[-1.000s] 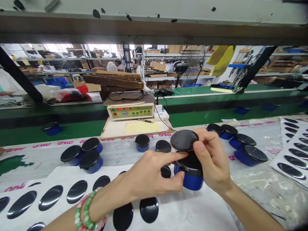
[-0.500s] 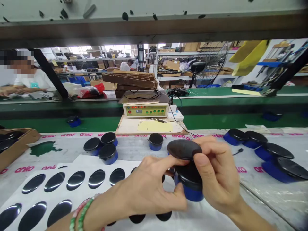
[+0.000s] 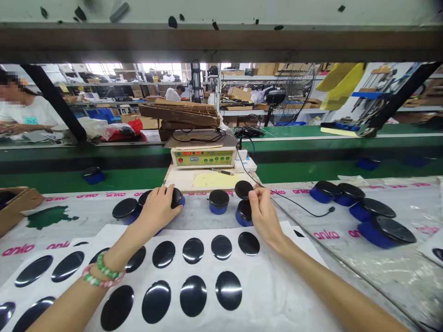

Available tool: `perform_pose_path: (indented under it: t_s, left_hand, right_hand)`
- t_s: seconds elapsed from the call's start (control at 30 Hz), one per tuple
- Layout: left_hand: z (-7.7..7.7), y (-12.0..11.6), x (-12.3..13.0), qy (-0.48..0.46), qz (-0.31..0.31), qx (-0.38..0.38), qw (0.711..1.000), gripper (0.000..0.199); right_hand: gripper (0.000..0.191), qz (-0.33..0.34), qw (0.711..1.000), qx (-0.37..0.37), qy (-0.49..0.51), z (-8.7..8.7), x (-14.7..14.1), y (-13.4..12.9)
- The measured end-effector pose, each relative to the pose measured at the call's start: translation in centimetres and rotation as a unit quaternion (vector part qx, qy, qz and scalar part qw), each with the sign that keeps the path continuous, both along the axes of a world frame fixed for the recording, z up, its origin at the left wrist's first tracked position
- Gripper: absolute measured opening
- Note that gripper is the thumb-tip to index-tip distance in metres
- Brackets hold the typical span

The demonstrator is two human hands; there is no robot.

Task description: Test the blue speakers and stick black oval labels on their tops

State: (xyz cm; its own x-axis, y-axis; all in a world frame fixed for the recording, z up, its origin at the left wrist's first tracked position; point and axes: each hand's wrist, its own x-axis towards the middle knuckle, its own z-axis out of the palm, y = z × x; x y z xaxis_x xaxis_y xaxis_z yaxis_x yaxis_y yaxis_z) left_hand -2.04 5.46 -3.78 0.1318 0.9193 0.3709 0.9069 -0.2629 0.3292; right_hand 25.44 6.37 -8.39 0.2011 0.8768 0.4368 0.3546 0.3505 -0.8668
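My left hand point(image 3: 157, 207) curls its fingers and thumb around a round blue container with a black top point(image 3: 177, 198), which stands among similar ones at the back of the bench. My right hand point(image 3: 265, 214) pinches a thin black disc point(image 3: 243, 189) by its edge, tilted up. Just beneath the disc, close to those fingers, stands another blue-and-black container point(image 3: 243, 214). Between the hands sits a single container point(image 3: 218, 201). Below them lies a white sheet point(image 3: 273, 286) bearing rows of glossy black discs point(image 3: 193, 296).
Several blue-and-black containers point(image 3: 372, 210) stand at the right, near a black cable point(image 3: 311, 214). A control box point(image 3: 204, 157) with lit indicators is at the back. A cardboard box point(image 3: 24, 203) stands at left. An overhead beam point(image 3: 221, 41) crosses the top. A person point(image 3: 38, 110) sits beyond.
Both hands were together around one container and the disc. They have parted: the left carried the container left to the group, while the right moved back with the disc.
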Motion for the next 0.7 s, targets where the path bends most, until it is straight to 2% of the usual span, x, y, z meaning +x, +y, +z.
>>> perform_pose_path:
  t_s: [0.1, 0.2, 0.23, 0.3, 0.37, 0.5, 0.57, 0.63, 0.7]
  left_hand:
    - [1.1, -1.5, 2.3, -0.017, -0.056, 0.015, 0.998, 0.035]
    - [2.0, -3.4, 5.9, -0.032, -0.158, -0.015, 0.987, 0.035]
    - [2.0, -3.9, 7.0, -0.041, -0.199, -0.038, 0.978, 0.039]
    - [1.6, -4.1, 9.1, -0.068, -0.275, -0.082, 0.956, 0.061]
    - [1.1, -3.9, 10.6, -0.105, -0.323, -0.101, 0.935, 0.073]
    - [1.2, -3.7, 12.3, -0.233, -0.331, -0.087, 0.910, 0.050]
    - [1.8, -4.3, 12.6, -0.343, -0.314, -0.146, 0.873, 0.048]
    - [2.5, -5.3, 12.5, -0.435, -0.283, -0.228, 0.824, 0.051]
    - [3.0, -6.3, 12.2, -0.455, -0.267, -0.283, 0.801, 0.051]
  right_hand:
    - [0.028, -0.004, 0.999, 0.008, 0.047, -0.5, -0.3, 1.1]
    - [0.027, -0.008, 0.992, 0.021, 0.121, 0.8, -0.1, 1.4]
    - [0.026, -0.003, 0.989, 0.026, 0.144, 1.4, -0.1, 1.3]
    - [0.027, 0.010, 0.983, 0.037, 0.182, 2.9, -0.3, 0.7]
    - [0.027, 0.018, 0.976, 0.049, 0.213, 4.2, -0.7, 0.0]
    - [0.021, 0.024, 0.961, 0.070, 0.268, 6.5, -1.2, -2.0]
    - [0.019, 0.023, 0.954, 0.084, 0.286, 7.4, -1.1, -3.3]
    - [0.019, 0.028, 0.952, 0.076, 0.295, 7.9, -1.0, -4.7]
    - [0.019, 0.034, 0.954, 0.046, 0.293, 8.0, -1.0, -6.0]
